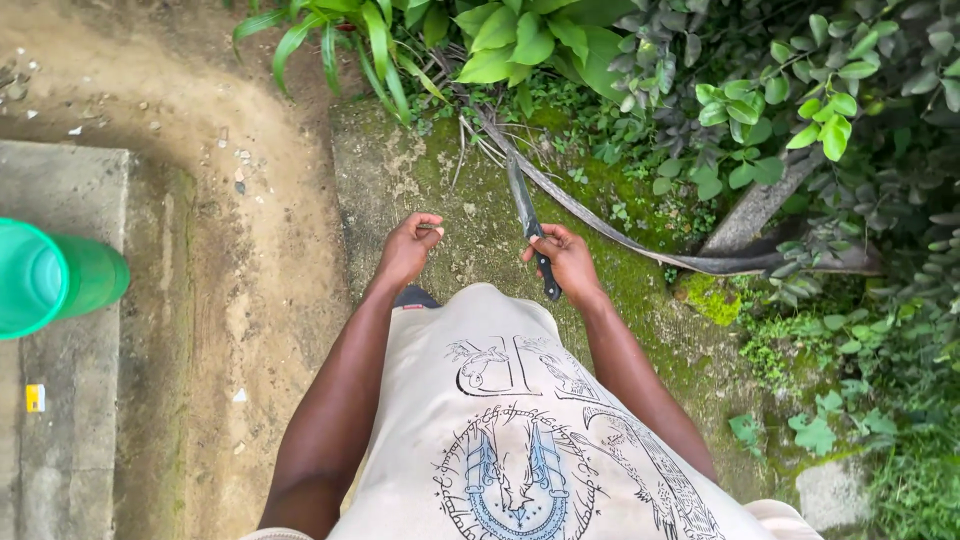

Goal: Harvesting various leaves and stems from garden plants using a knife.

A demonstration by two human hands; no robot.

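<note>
Over a mossy patch of concrete at the edge of a garden, I see my right hand (568, 262) wrapped firmly around the handle of a long machete with a dull grey steel blade and black grip (528, 222). The blade rises away from me, tilted slightly to the left, its tip reaching toward the plants; the butt of the grip pokes out below my fist. The metal looks worn and unpolished. My left hand (408, 248) hangs well apart from the knife, fingers curled into a loose fist; I cannot tell whether it pinches anything small.

Below both hands my pale cream shirt with dark line drawings (520, 420) fills the lower middle of the view.

The ground is a cracked slab of concrete coated in green moss (450, 190). To its left runs a curved path of bare brown earth (250, 230) dotted with small stones, and beyond that a flat grey concrete block (60, 430). Dense green leafy shrubs (780, 110) crowd the top and right side. A long dry brown palm frond stalk (640, 240) lies across the moss behind the blade.

Counted: one machete, two hands, one stalk, and one translucent green plastic cylinder container (55, 278) lying on its side on the grey block at the left edge
</note>
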